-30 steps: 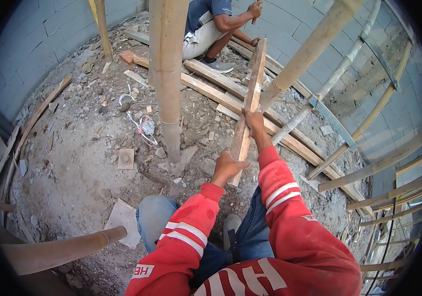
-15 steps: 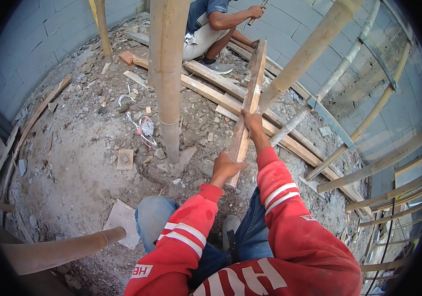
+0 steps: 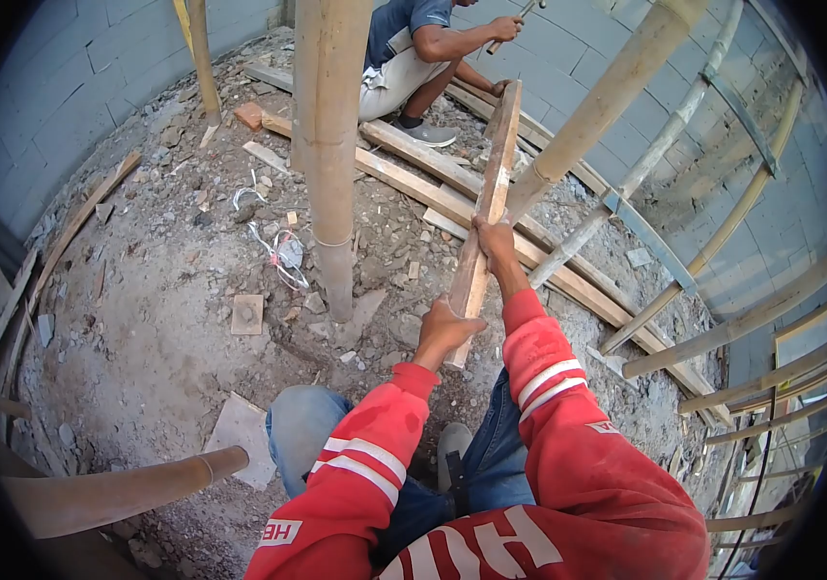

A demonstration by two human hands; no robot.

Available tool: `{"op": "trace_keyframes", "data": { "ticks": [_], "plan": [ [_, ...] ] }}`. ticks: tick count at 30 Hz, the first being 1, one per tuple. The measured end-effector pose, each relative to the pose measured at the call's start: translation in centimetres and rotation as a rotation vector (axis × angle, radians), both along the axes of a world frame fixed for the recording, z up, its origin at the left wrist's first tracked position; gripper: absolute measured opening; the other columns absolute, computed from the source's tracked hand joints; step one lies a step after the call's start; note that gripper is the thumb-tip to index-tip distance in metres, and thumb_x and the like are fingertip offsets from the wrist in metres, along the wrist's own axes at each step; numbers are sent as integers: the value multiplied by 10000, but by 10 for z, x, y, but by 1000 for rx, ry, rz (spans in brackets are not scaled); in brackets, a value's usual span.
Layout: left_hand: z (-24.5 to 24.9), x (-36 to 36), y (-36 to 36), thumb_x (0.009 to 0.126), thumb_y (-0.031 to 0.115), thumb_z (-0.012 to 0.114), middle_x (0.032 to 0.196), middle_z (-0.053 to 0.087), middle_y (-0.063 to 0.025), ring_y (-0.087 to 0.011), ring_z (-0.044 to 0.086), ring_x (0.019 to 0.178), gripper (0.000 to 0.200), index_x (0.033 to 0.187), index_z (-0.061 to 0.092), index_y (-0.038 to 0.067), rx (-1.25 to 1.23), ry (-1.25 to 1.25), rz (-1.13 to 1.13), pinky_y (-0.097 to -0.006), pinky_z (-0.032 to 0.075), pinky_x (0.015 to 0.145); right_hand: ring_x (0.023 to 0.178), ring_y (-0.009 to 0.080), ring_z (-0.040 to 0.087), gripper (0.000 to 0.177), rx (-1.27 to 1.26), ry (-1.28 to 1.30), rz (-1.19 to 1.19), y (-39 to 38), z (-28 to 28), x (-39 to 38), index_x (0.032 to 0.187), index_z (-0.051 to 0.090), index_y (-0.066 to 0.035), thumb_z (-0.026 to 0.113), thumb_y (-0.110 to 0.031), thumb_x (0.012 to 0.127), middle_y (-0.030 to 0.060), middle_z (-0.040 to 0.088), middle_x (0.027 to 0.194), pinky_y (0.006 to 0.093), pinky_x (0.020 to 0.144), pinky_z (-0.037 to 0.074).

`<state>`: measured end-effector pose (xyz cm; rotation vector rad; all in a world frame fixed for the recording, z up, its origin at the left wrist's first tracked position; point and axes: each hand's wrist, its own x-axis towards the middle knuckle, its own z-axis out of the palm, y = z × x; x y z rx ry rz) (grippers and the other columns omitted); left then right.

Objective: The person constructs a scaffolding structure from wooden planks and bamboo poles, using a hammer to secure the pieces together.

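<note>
Construction site: bare block wall, bamboo posts, rubble-strewn ground, loose timbers lying about.

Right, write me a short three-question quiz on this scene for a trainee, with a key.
1. Multiple choice: what do the wearer's left hand and right hand both hold?
A) a bamboo pole
B) a wooden beam
C) a brick

2. True or false: the right hand grips the wooden beam closer to the wearer's body than the left hand does.

3. Short answer: which tool is in the co-worker's raised hand?

Key
1. B
2. False: the left hand is closer, near the beam's near end.
3. A hammer.
</note>
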<state>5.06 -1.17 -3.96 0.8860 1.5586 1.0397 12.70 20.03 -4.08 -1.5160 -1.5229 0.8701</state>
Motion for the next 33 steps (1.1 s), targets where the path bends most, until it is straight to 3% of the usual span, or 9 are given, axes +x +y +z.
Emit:
{"op": "trace_keyframes", "data": {
  "ticks": [19, 33],
  "plan": [
    [24, -4, -6, 626, 398, 876, 1207, 671, -287, -396, 676, 1120, 862, 1290, 564, -54, -150, 119, 18, -416, 530, 974, 983, 283, 628, 579, -18, -11, 14, -3, 3, -5, 1326, 423, 45, 743, -180, 899, 204, 644, 1149, 391, 864, 514],
    [26, -4, -6, 623, 375, 874, 1170, 688, -282, -392, 689, 1091, 794, 1245, 607, -39, -143, 128, 18, -417, 546, 949, 933, 263, 625, 541, -1, -34, 8, 7, -11, -1, 1309, 430, 39, 729, -162, 905, 188, 645, 1117, 394, 831, 517]
  ]
}}
